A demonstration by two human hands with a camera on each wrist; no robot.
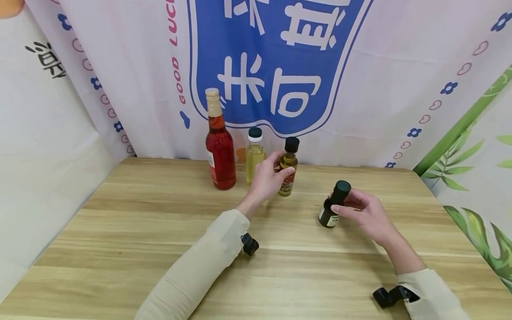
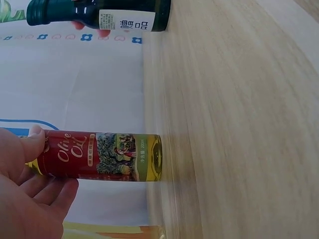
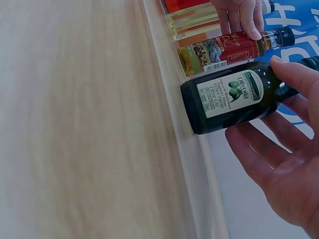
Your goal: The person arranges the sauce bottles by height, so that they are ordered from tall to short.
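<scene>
My left hand (image 1: 269, 174) grips a small olive oil bottle (image 1: 286, 181) with a black cap, a red label and yellow oil inside. In the left wrist view the thumb and fingers wrap round its upper part, and the olive oil bottle (image 2: 102, 155) shows its printed label. To the right, my right hand (image 1: 367, 214) holds a dark green olive oil bottle (image 1: 329, 215), which leans slightly in the head view. The right wrist view shows the thumb and fingers round the neck end of the dark bottle (image 3: 224, 97), its pale label facing the camera. Whether its base touches the table cannot be told.
A tall red bottle (image 1: 222, 155) with a cream top stands at the back left of the wooden table (image 1: 120, 240). Beside it, partly behind my left hand, is a clear bottle (image 1: 254, 158) of pale yellow liquid. A printed curtain (image 1: 372, 102) hangs behind the table's back edge.
</scene>
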